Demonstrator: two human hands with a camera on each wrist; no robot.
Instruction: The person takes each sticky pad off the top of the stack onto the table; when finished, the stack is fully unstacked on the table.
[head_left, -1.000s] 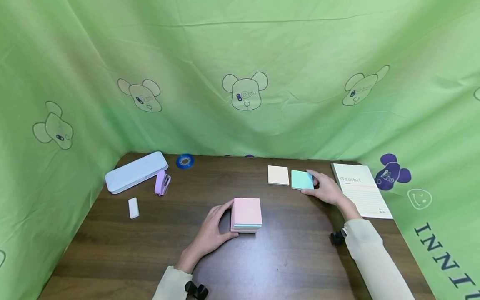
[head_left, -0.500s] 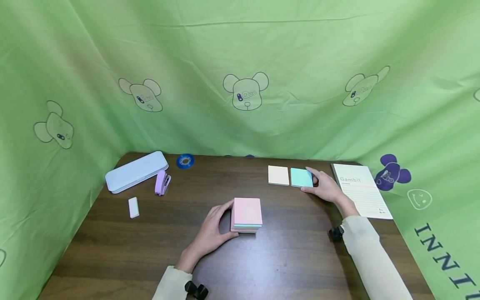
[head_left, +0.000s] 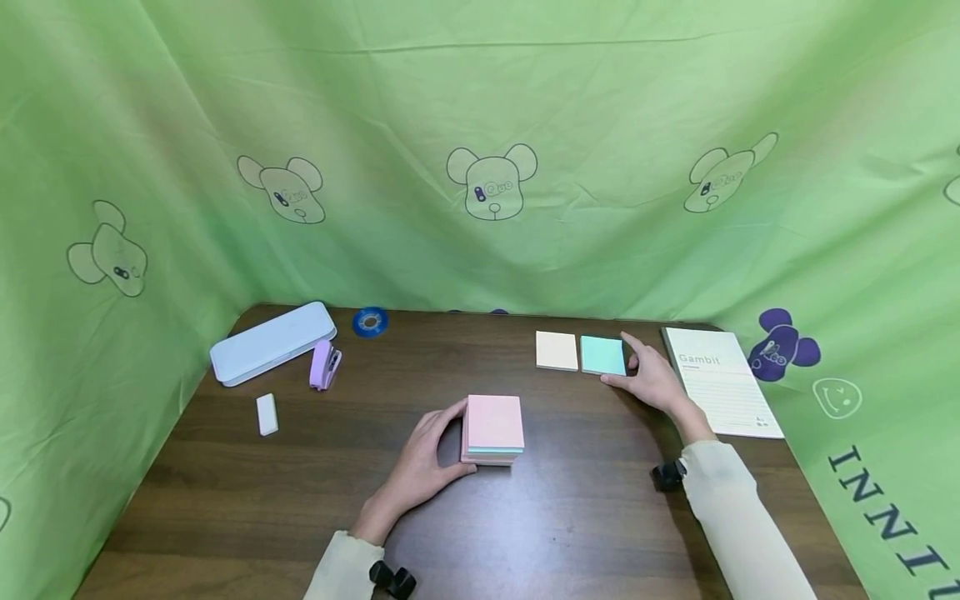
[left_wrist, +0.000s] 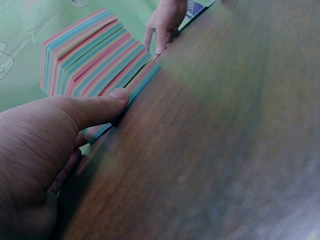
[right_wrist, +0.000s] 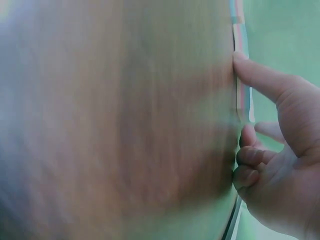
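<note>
Near the table's middle stands a neat stack of sticky notes (head_left: 495, 423), pink on top. My left hand (head_left: 420, 462) holds it from the left, thumb at the near lower corner and fingers along the far side. In the left wrist view many coloured layers show along the sticky note stack (left_wrist: 95, 57). Farther back on the right lies a low teal-topped sticky note pad (head_left: 602, 355). My right hand (head_left: 654, 379) is beside it, thumb at its near edge, index finger extended just off the far right corner. In the right wrist view the other fingers of my right hand (right_wrist: 295, 135) bend inward.
A cream sticky note pad (head_left: 557, 351) lies just left of the teal one. A notepad (head_left: 722, 383) is right of my right hand. At the left are a pale blue case (head_left: 273, 343), purple stapler (head_left: 325, 365), white eraser (head_left: 267, 415) and blue tape roll (head_left: 370, 322).
The teal pad has shifted slightly back and left, beside the cream one. My right index finger has since come away from its far corner. The left hand and its stack stay put.
</note>
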